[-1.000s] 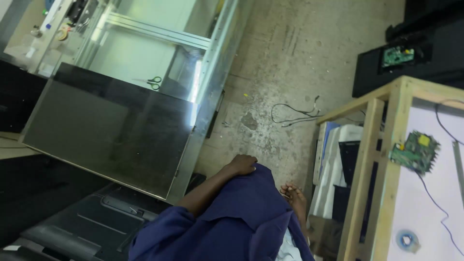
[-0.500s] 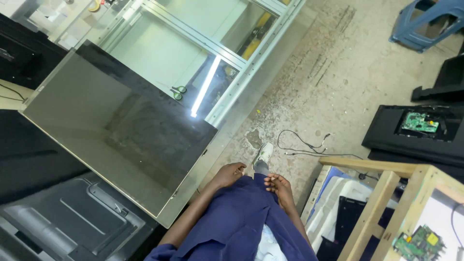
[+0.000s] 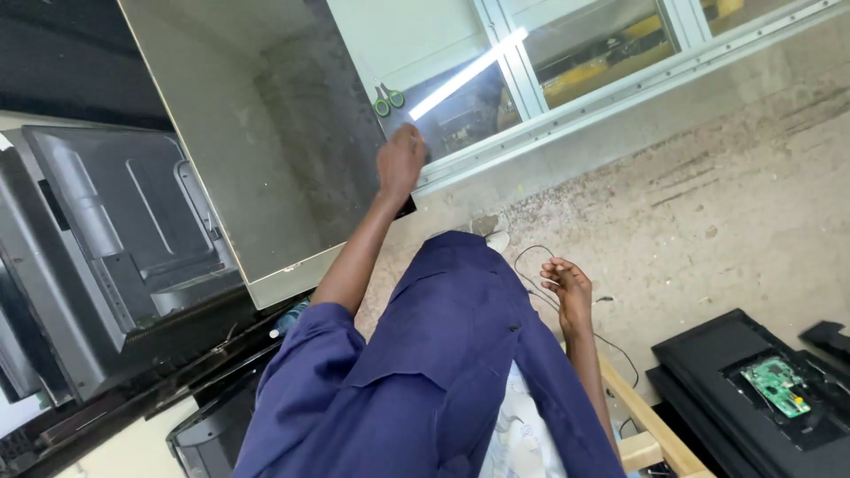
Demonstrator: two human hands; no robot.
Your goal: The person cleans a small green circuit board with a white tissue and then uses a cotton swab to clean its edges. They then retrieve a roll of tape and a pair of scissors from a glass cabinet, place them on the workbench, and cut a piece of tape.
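— Where's the left hand (image 3: 400, 162)?

— Stretched out ahead, arm straight, fingers closed over the near corner of the large reflective panel (image 3: 266, 150). The knuckles face the camera, so I can't tell how firmly it grips; the fingers look curled onto the panel's edge.

— And the panel itself?

— It lies tilted over the floor, its pale frame edge running down to a lower corner just above the person's left sleeve. Its far side rests against the white-framed window unit (image 3: 567, 62) along the wall. The surface mirrors a rough grey wall.

— Anything on it?

— A pair of green-handled scissors (image 3: 387, 97) sits just above the left hand, near the panel's upper right edge, beside a bright strip of reflected light.

— The right hand (image 3: 567, 288)?

— Hanging low by the person's side over the concrete floor (image 3: 708, 204), fingers loosely half-curled, holding nothing. A thin wire (image 3: 531, 265) lies on the floor just beside it; whether a fingertip touches it is hard to say.

— What else is about?

— A dark grey television back cover (image 3: 106, 248) lies to the left of the panel. At the lower right a black television back (image 3: 753, 389) lies open, with a small green circuit board (image 3: 775, 385) in it. A wooden frame corner (image 3: 646, 434) shows by the right forearm.
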